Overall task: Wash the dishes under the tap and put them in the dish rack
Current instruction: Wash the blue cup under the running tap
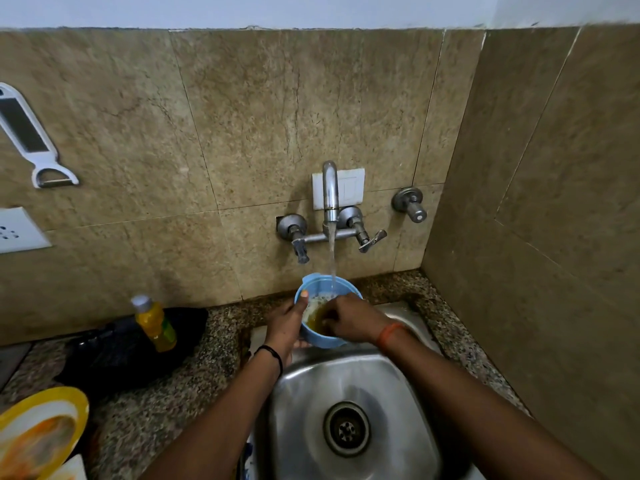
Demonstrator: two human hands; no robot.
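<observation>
A light blue plastic bowl (320,287) is held over the steel sink (311,393), under the running tap (330,188). Water falls into the bowl, which holds yellowish foamy liquid. My left hand (287,323) grips the bowl's left wall, thumb on the rim. My right hand (349,318) reaches into the bowl with its fingers curled down inside; whether they hold anything is hidden. No dish rack is in view.
A yellow bottle (156,322) stands on a black bag (131,351) left of the sink. A dirty yellow-rimmed plate (41,431) lies at the bottom left on the granite counter (166,410). A white peeler (31,140) hangs on the wall. A side wall closes the right.
</observation>
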